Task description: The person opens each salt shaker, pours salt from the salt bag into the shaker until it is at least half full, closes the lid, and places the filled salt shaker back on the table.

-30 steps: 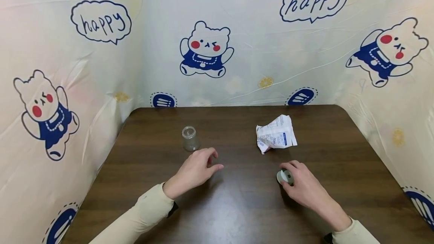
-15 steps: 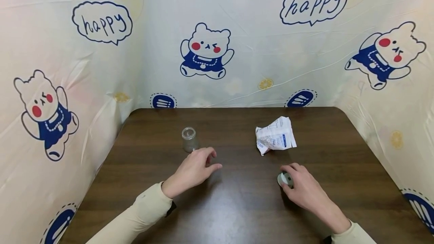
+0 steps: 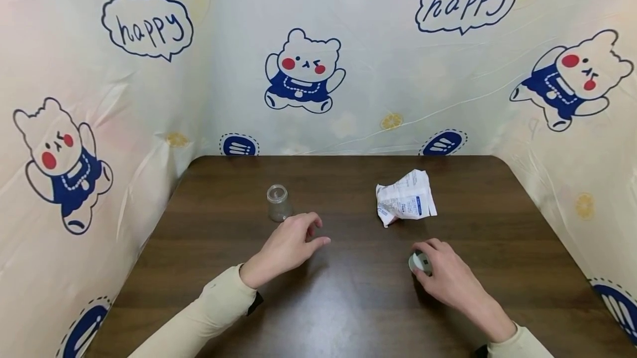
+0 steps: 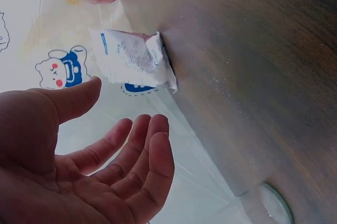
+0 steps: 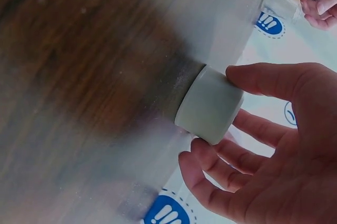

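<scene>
My right hand (image 3: 450, 272) pinches a short, pale grey-green cap (image 3: 418, 263) between thumb and fingers, low over the table or on it. In the right wrist view the cap (image 5: 210, 105) shows a smooth, round side, with the thumb at one edge and fingertips at the other. Loosely bent, my left hand (image 3: 283, 247) holds nothing and hovers just in front of a clear glass jar (image 3: 278, 202). The jar stands upright without a lid, and its near base is partly covered by the hand in the head view.
A crumpled white packet (image 3: 408, 198) with blue and dark print lies behind the cap, toward the back right. The dark wooden table (image 3: 343, 302) has rounded far corners and meets a printed curtain (image 3: 368, 70) on its back and sides.
</scene>
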A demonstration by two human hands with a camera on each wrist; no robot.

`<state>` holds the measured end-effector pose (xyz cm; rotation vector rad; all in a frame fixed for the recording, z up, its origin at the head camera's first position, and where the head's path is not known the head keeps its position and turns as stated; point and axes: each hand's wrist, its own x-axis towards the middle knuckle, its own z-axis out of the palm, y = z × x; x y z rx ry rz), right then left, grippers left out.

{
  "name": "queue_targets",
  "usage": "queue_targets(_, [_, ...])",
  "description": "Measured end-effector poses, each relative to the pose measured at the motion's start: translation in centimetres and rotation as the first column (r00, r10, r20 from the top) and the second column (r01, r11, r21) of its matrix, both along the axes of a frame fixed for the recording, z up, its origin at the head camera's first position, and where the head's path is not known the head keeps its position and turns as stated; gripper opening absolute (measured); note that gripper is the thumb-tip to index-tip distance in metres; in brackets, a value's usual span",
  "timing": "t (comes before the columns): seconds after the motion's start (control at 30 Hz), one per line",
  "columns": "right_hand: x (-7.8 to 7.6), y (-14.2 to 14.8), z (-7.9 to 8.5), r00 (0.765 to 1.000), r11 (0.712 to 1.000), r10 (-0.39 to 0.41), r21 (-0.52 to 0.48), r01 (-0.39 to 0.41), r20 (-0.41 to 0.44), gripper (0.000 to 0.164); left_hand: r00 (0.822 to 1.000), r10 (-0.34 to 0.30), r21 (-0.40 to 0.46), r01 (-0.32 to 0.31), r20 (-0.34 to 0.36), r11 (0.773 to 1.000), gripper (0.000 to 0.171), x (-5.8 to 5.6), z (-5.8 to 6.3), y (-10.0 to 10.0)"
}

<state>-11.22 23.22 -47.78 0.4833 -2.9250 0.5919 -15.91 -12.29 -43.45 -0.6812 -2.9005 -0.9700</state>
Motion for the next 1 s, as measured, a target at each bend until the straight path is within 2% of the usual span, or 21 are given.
queue_targets(0.27, [-0.3,-0.1,-0.1,0.999,0.999,0.042,0.003,-0.042,-0.001,0.046,0.998,0.042,-0.005,-0.041,0.042,0.999,0.025,0.5,0.1,-0.4])
queue_targets(0.4, [-0.5,0.3,0.4,1.0,1.0,0.029,-0.008,-0.029,0.011,0.046,0.999,0.036,0.002,-0.036,0.038,0.999,0.025,0.3,0.1,-0.4])
queue_targets(0.53, [-1.0,1.3,1.2,0.999,0.999,0.009,-0.053,-0.006,0.051,0.037,0.999,0.029,0.004,-0.029,0.037,1.0,0.025,0.1,0.1,-0.3])
queue_targets(0.8, [-3.3,4.0,2.0,0.983,0.987,0.017,-0.159,0.012,0.182,0.033,0.999,0.043,-0.011,-0.043,0.033,0.999,0.026,0.3,0.3,-0.5])
queue_targets(1.0, [-5.1,5.8,2.3,0.986,0.982,-0.015,-0.183,0.046,0.168,0.031,0.999,0.036,-0.001,-0.036,0.035,0.999,0.026,0.3,0.5,-0.2])
